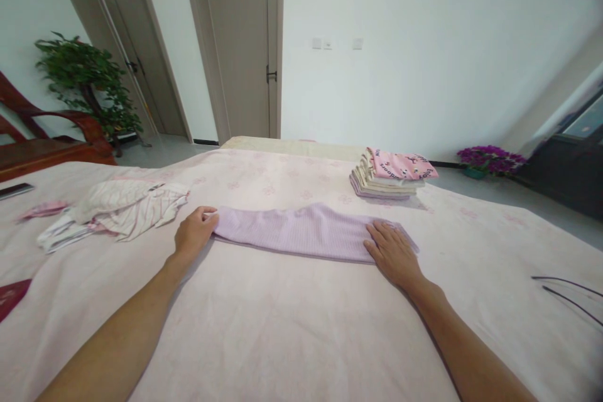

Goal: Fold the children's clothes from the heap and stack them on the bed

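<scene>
A lilac ribbed garment [292,232] lies folded into a long narrow strip across the pale pink bedspread [282,326]. My left hand [195,230] pinches the strip's left end between thumb and fingers. At the other end, my right hand [394,252] rests flat on the fabric, fingers stretched out. Slight ripples run along the strip's upper edge. Beyond my right hand stands a stack of folded clothes [386,185], topped by a pink printed piece [402,164].
Left of my left hand is a heap of crumpled clothes [127,204]. A dark phone-like object [16,190] and a dark red item [14,298] lie at the left edge. Thin black rods [568,279] lie at the right. A wooden chair [56,144] stands beyond.
</scene>
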The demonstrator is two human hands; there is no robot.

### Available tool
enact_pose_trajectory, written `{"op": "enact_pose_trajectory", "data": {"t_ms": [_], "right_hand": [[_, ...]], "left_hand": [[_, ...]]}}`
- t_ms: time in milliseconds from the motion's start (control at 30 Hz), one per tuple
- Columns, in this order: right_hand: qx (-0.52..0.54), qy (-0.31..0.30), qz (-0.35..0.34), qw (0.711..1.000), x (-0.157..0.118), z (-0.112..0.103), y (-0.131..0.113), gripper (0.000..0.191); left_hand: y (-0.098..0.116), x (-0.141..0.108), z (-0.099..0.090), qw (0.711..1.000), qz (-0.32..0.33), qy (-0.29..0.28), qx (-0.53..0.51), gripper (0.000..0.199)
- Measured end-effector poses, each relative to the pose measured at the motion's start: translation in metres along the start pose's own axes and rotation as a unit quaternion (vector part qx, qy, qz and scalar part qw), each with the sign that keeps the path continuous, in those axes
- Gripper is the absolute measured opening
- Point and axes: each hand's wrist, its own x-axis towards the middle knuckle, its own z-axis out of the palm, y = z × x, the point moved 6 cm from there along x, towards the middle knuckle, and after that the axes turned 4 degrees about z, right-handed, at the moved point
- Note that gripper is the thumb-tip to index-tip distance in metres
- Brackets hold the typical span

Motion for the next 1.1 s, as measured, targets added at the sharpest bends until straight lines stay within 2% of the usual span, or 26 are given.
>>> {"op": "enact_pose_trajectory", "data": {"t_ms": [167,300,367,433,533,600,700,767,867,967,1033,1100], "right_hand": [[0.003,-0.007,0.006,1.0,0.0,0.001,0.001,0.054],[0.009,-0.018,0.013,1.0,0.0,0.0,0.0,0.054],[0.013,-0.027,0.015,0.999,0.001,-0.003,-0.001,0.054],[0.024,-0.031,0.017,0.999,0.001,-0.007,-0.002,0.052],[0.053,-0.017,0.016,0.998,0.002,-0.019,-0.005,0.047],[0.081,0.006,0.007,0.997,0.001,-0.03,-0.008,0.043],[0.135,0.041,-0.02,0.99,-0.001,-0.049,-0.016,0.038],[0.165,0.044,-0.041,0.984,-0.003,-0.058,-0.022,0.035],[0.176,0.008,-0.07,0.982,-0.006,-0.062,-0.03,0.029],[0.166,-0.025,-0.06,0.984,-0.008,-0.058,-0.028,0.025],[0.159,-0.009,-0.019,0.987,-0.008,-0.056,-0.017,0.025],[0.138,0.042,0.059,0.988,-0.009,-0.058,0.004,0.027]], "left_hand": [[-0.006,0.0,-0.004,0.996,-0.01,0.003,0.09,0.031],[-0.004,-0.001,-0.002,0.993,0.021,-0.009,0.116,0.031],[0.001,-0.004,-0.003,0.99,0.059,0.006,0.129,0.031],[0.011,-0.009,-0.007,0.981,0.117,0.052,0.146,0.029],[0.036,-0.021,-0.01,0.959,0.223,0.109,0.138,0.027],[0.056,-0.031,-0.003,0.949,0.293,0.085,0.078,0.027],[0.085,-0.045,0.018,0.927,0.375,-0.006,-0.016,0.031],[0.095,-0.05,0.036,0.914,0.4,-0.068,-0.016,0.038],[0.093,-0.05,0.061,0.902,0.406,-0.131,0.063,0.05],[0.082,-0.046,0.071,0.896,0.398,-0.143,0.134,0.056],[0.076,-0.043,0.073,0.896,0.389,-0.142,0.16,0.058],[0.073,-0.042,0.073,0.896,0.382,-0.144,0.176,0.06]]}}
